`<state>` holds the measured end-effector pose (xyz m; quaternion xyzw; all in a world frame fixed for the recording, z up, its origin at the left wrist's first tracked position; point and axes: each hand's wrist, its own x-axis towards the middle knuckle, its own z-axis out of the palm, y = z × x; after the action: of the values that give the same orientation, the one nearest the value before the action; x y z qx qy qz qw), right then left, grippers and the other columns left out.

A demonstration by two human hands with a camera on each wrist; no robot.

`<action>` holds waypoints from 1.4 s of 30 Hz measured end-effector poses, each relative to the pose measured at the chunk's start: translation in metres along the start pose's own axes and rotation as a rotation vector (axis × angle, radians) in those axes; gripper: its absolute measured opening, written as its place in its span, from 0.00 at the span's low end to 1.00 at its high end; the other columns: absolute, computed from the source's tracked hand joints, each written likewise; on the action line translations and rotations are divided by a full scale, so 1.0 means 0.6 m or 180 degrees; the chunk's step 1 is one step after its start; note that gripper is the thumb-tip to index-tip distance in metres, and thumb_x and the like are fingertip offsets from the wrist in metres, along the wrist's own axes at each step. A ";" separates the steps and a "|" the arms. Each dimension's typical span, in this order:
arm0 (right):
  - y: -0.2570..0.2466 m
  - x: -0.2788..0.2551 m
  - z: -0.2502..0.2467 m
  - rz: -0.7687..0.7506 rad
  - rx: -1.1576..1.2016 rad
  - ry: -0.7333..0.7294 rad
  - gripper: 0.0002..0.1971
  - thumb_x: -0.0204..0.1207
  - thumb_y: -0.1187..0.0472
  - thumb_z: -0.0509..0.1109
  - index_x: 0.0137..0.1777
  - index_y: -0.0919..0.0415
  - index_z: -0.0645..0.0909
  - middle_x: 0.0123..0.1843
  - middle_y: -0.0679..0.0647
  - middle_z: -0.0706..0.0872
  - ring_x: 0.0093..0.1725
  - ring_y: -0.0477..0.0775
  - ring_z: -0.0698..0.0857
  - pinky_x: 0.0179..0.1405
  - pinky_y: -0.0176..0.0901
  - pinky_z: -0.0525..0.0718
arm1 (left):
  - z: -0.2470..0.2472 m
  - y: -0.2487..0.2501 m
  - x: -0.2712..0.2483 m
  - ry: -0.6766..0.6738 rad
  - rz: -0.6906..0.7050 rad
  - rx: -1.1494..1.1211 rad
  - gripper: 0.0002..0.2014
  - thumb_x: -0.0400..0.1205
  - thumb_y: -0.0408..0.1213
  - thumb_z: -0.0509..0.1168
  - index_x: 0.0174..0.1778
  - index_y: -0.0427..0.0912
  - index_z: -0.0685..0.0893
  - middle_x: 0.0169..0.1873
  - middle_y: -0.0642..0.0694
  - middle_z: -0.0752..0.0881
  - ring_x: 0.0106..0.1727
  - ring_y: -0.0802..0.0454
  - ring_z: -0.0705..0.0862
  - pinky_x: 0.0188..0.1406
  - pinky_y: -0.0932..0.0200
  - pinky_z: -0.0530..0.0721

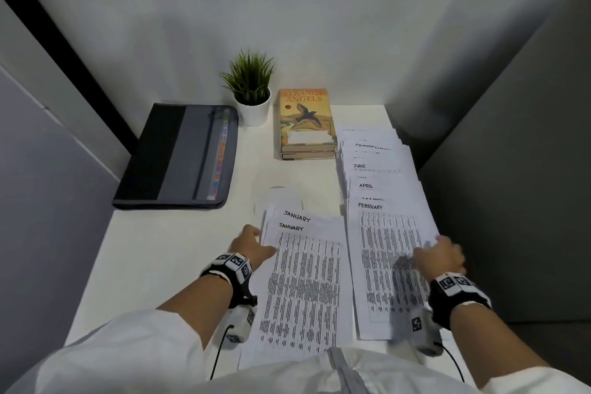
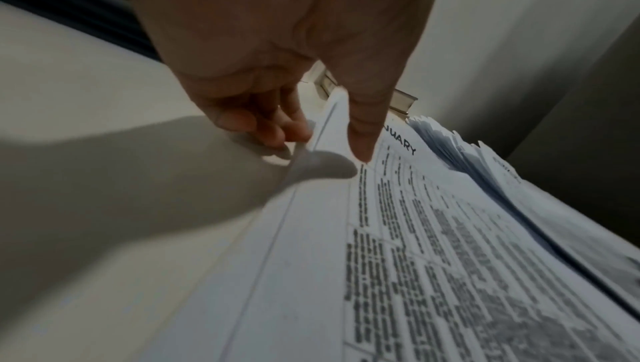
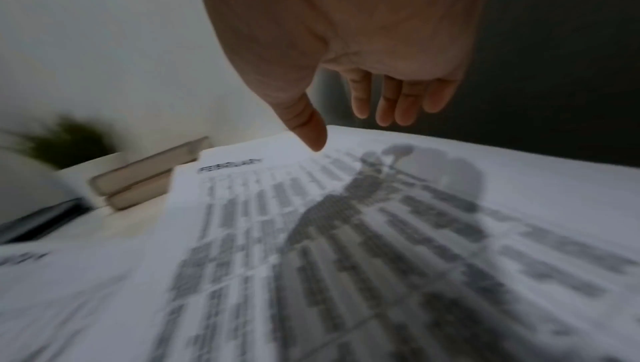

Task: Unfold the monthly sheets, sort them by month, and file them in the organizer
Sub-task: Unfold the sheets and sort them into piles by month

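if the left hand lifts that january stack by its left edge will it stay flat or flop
Likely to flop: the January stack is thin loose printed paper, and the left hand holds only its left edge, thumb on top. The sheets already lie offset, two headings showing, so they may fan or slide apart. It should be light; the white table looks smooth.

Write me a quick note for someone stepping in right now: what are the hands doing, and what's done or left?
Left hand: pinching the left edge of the January sheets.
Right hand: open, hovering over the February sheet, which tops a fanned stack running back by month.
Organizer: closed, far left on the desk.
Done: sheets unfolded and apparently sorted.
Left: file everything in the organizer.
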<state>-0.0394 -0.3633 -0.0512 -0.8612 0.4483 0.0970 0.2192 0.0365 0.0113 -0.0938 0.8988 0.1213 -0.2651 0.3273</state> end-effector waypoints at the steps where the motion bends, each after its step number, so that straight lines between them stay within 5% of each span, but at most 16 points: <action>1: -0.018 -0.014 0.005 -0.0154 -0.0091 -0.0012 0.27 0.73 0.58 0.69 0.73 0.59 0.71 0.70 0.65 0.73 0.68 0.66 0.73 0.68 0.60 0.71 | 0.001 0.005 -0.005 -0.0086 0.0103 0.0093 0.18 0.73 0.50 0.73 0.53 0.49 0.75 0.54 0.47 0.83 0.48 0.50 0.81 0.45 0.58 0.78; 3: -0.052 -0.044 0.025 -0.0575 -0.0205 -0.0182 0.24 0.76 0.57 0.68 0.72 0.55 0.73 0.69 0.61 0.75 0.67 0.62 0.74 0.67 0.58 0.72 | 0.002 0.017 -0.017 -0.0208 0.0369 0.0108 0.08 0.77 0.46 0.71 0.45 0.49 0.80 0.51 0.44 0.87 0.44 0.49 0.83 0.39 0.59 0.78; 7: -0.101 -0.098 0.075 -0.1381 0.0601 -0.0807 0.23 0.78 0.56 0.70 0.71 0.59 0.73 0.66 0.58 0.78 0.62 0.55 0.78 0.65 0.55 0.80 | -0.016 0.044 -0.047 0.0045 0.0648 -0.0328 0.09 0.85 0.38 0.64 0.57 0.38 0.81 0.59 0.34 0.84 0.53 0.43 0.84 0.43 0.61 0.76; 10: -0.133 -0.120 0.088 -0.1384 0.1290 -0.1274 0.40 0.72 0.58 0.77 0.80 0.60 0.59 0.75 0.60 0.71 0.68 0.57 0.75 0.67 0.53 0.78 | -0.063 0.067 -0.070 0.0346 0.0762 -0.0528 0.21 0.88 0.39 0.58 0.77 0.38 0.69 0.75 0.40 0.74 0.73 0.43 0.74 0.64 0.61 0.69; 13: -0.171 -0.121 0.081 -0.1250 0.1880 -0.1768 0.57 0.63 0.51 0.83 0.83 0.56 0.47 0.79 0.60 0.67 0.76 0.63 0.70 0.75 0.64 0.69 | -0.128 0.097 -0.094 0.0523 0.1191 -0.1039 0.21 0.88 0.40 0.57 0.78 0.42 0.69 0.74 0.46 0.76 0.75 0.47 0.74 0.70 0.59 0.67; 15: -0.203 -0.121 0.058 -0.1070 0.2622 -0.2094 0.48 0.61 0.53 0.84 0.78 0.62 0.63 0.70 0.54 0.77 0.72 0.61 0.75 0.75 0.64 0.69 | -0.160 0.118 -0.112 0.0627 0.1479 -0.1494 0.17 0.87 0.40 0.58 0.72 0.44 0.74 0.68 0.48 0.81 0.70 0.50 0.79 0.72 0.48 0.74; 18: -0.255 -0.135 0.008 -0.1374 0.3338 -0.1939 0.16 0.69 0.62 0.79 0.56 0.64 0.85 0.55 0.58 0.90 0.62 0.61 0.85 0.65 0.56 0.81 | -0.182 0.144 -0.135 0.0960 0.1761 -0.1880 0.12 0.87 0.42 0.57 0.66 0.49 0.73 0.62 0.54 0.84 0.64 0.57 0.82 0.68 0.45 0.79; 21: -0.292 -0.166 -0.041 -0.1992 0.3702 -0.1455 0.09 0.74 0.61 0.76 0.54 0.57 0.87 0.54 0.54 0.91 0.56 0.52 0.88 0.57 0.45 0.86 | -0.181 0.162 -0.163 0.1497 0.2225 -0.1956 0.09 0.88 0.43 0.54 0.64 0.55 0.65 0.53 0.78 0.80 0.55 0.82 0.77 0.57 0.79 0.75; 23: -0.299 -0.186 -0.060 -0.2349 0.3963 -0.1359 0.10 0.75 0.61 0.74 0.55 0.51 0.87 0.56 0.49 0.90 0.57 0.49 0.88 0.51 0.35 0.86 | -0.173 0.163 -0.175 0.1726 0.2405 -0.2024 0.11 0.89 0.44 0.52 0.66 0.57 0.62 0.56 0.80 0.77 0.56 0.88 0.72 0.53 0.89 0.66; 26: -0.281 -0.195 -0.053 -0.2491 0.3899 -0.1277 0.12 0.74 0.63 0.74 0.57 0.51 0.86 0.56 0.48 0.90 0.56 0.49 0.88 0.49 0.32 0.85 | -0.151 0.144 -0.175 0.1756 0.2397 -0.2326 0.15 0.87 0.51 0.53 0.70 0.61 0.63 0.68 0.48 0.79 0.68 0.63 0.78 0.70 0.64 0.75; 28: -0.259 -0.191 -0.026 -0.2289 0.3595 -0.1277 0.14 0.71 0.66 0.76 0.56 0.55 0.86 0.52 0.50 0.91 0.54 0.51 0.89 0.48 0.38 0.87 | -0.128 0.122 -0.166 0.1613 0.2348 -0.2360 0.13 0.86 0.49 0.53 0.66 0.65 0.63 0.64 0.47 0.80 0.66 0.56 0.80 0.69 0.48 0.78; 31: -0.235 -0.189 0.020 -0.1759 0.3441 -0.1335 0.15 0.66 0.71 0.77 0.52 0.58 0.87 0.47 0.51 0.92 0.51 0.55 0.89 0.45 0.43 0.87 | -0.090 0.095 -0.153 0.1412 0.2103 -0.2326 0.11 0.85 0.48 0.54 0.62 0.64 0.63 0.56 0.57 0.81 0.58 0.65 0.82 0.62 0.58 0.80; 33: -0.232 -0.191 0.038 -0.1524 0.3568 -0.1317 0.14 0.65 0.74 0.77 0.48 0.58 0.87 0.44 0.52 0.92 0.46 0.53 0.89 0.41 0.41 0.86 | -0.076 0.086 -0.143 0.1389 0.1973 -0.2379 0.14 0.85 0.48 0.55 0.60 0.75 0.64 0.54 0.62 0.82 0.56 0.71 0.82 0.55 0.71 0.78; 38: -0.232 -0.193 0.057 -0.1503 0.3522 -0.1357 0.13 0.65 0.71 0.78 0.47 0.57 0.87 0.44 0.52 0.92 0.43 0.48 0.89 0.38 0.38 0.85 | -0.067 0.079 -0.117 0.1250 0.1620 -0.2498 0.21 0.84 0.44 0.55 0.59 0.84 0.63 0.53 0.71 0.84 0.56 0.74 0.81 0.52 0.80 0.75; 40: -0.233 -0.192 0.062 -0.1484 0.3394 -0.1371 0.14 0.65 0.70 0.78 0.50 0.58 0.87 0.47 0.54 0.91 0.47 0.54 0.89 0.42 0.42 0.85 | -0.059 0.077 -0.111 0.1128 0.1505 -0.2452 0.23 0.85 0.42 0.55 0.71 0.72 0.62 0.62 0.72 0.80 0.66 0.71 0.76 0.62 0.80 0.69; 42: -0.238 -0.187 0.065 -0.1452 0.3380 -0.1343 0.14 0.66 0.70 0.78 0.51 0.60 0.87 0.48 0.55 0.91 0.48 0.55 0.88 0.43 0.44 0.86 | -0.053 0.072 -0.096 0.1019 0.1296 -0.2359 0.27 0.87 0.43 0.55 0.83 0.47 0.57 0.77 0.52 0.72 0.78 0.55 0.68 0.79 0.61 0.64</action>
<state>0.0128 -0.1917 -0.0034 -0.6709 0.1869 -0.0205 0.7173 0.0181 -0.0032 -0.0187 0.7562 0.0779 0.0084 0.6496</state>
